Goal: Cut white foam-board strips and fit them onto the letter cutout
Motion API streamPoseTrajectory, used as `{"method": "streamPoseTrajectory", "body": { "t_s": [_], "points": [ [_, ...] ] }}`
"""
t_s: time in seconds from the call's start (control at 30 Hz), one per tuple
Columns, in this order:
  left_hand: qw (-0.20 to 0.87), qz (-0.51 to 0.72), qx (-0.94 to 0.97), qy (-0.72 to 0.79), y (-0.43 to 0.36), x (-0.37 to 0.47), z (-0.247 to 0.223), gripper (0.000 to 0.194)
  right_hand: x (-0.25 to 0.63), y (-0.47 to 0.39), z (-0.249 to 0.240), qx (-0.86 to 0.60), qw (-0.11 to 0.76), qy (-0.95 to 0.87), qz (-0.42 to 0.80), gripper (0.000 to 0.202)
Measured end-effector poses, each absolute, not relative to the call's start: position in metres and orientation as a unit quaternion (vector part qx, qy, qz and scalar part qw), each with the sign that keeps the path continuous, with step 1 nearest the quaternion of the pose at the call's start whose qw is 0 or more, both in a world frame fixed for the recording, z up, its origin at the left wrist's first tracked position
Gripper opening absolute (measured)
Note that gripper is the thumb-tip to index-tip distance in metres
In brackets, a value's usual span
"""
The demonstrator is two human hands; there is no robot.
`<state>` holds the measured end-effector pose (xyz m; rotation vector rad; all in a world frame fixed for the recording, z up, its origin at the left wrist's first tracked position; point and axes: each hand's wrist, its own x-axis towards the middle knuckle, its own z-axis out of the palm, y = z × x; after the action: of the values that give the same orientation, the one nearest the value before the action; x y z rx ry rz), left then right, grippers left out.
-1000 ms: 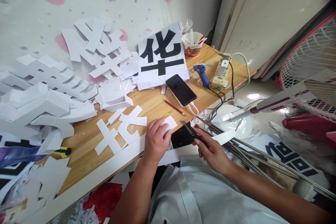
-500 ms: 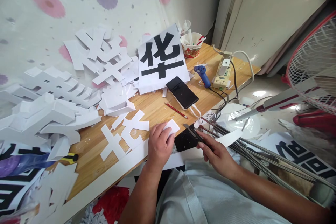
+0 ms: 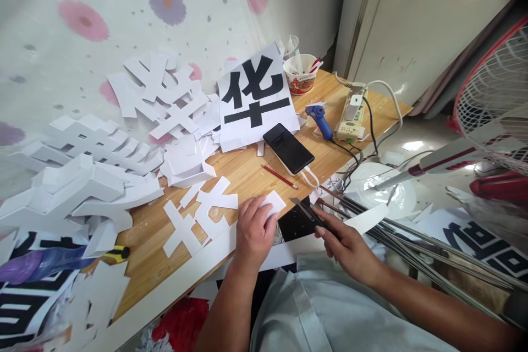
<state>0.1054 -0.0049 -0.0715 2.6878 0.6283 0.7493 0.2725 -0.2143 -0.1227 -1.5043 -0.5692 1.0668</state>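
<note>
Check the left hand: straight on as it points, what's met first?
Probably the red pencil, just past the white piece the left hand holds; exact heights are unclear from one view.

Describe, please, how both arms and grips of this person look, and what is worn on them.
The left grip and right grip are ungloved; no ring or watch shows. The left forearm and right forearm are bare, without visible sleeves. Between them shows a pale blue-grey garment.

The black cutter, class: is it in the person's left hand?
No, the right hand holds the cutter; the left hand holds a white piece.
</note>
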Motion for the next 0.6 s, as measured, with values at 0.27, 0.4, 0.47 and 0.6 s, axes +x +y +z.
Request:
{"method": "streamPoseTrajectory", "body": {
  "t_s": [0.27,0.4,0.47,0.6],
  "points": [
    [0.137,0.268,0.930,0.210,-0.005,0.106,-0.071,0.020,0.273,-0.210,-0.116,-0.633,0.573,-0.230,0.467,0.067],
    [0.139,0.262,0.931,0.213,-0.005,0.106,-0.070,0.017,0.275,-0.203,-0.104,-0.627,0.588,-0.292,0.419,0.051],
    [0.141,0.263,0.930,0.215,-0.005,0.106,-0.071,0.015,0.276,-0.196,-0.098,-0.620,0.586,-0.316,0.414,0.043],
    [0.145,0.265,0.928,0.219,-0.004,0.106,-0.070,0.013,0.279,-0.174,-0.089,-0.594,0.555,-0.383,0.439,0.042]
  ]
}}
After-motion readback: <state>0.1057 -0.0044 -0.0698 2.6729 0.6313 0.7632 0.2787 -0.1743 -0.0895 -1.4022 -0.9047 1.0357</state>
